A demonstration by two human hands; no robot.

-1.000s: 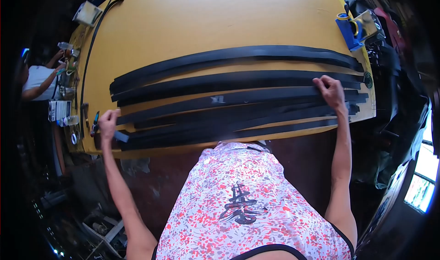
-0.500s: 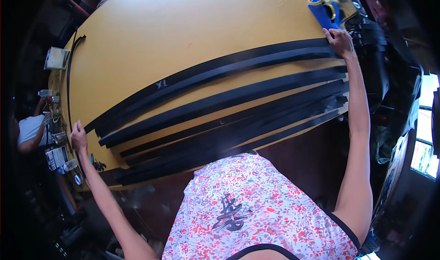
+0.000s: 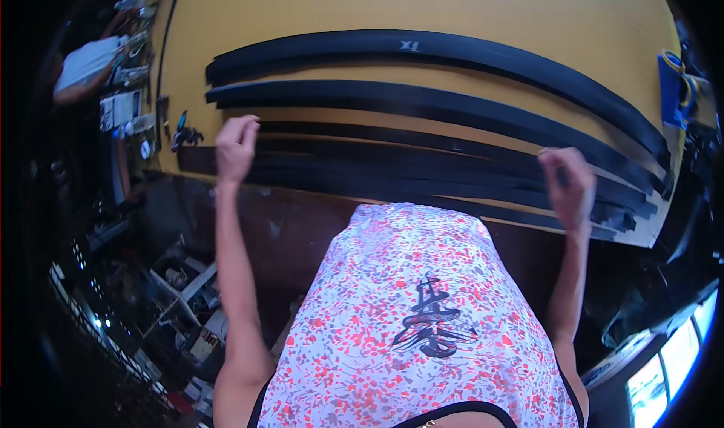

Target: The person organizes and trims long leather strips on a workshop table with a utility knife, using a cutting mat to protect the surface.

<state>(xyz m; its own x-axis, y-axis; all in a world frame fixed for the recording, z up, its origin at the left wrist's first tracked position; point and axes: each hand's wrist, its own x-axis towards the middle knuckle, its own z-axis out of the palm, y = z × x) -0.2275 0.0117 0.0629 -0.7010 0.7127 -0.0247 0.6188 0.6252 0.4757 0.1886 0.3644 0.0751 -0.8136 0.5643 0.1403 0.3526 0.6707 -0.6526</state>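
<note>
A wide yellow table point(image 3: 377, 6) fills the view, above a dim, cluttered floor point(image 3: 151, 292). Long black strips point(image 3: 422, 100) lie side by side across it. A blue holder point(image 3: 670, 88) stands at the right edge, its content unclear. The left hand point(image 3: 236, 147) and right hand point(image 3: 569, 183) curl over the nearest strips; whether they grip one I cannot tell.

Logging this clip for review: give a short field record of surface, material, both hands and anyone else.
surface: yellow table
material: long black strips laid side by side, farthest one marked XL
left hand: over the strips' left ends, fingers curled, grip unclear
right hand: over the near strips' right part, fingers curled, grip unclear
table's right edge: blue object
other person: far left, beyond the table
</note>
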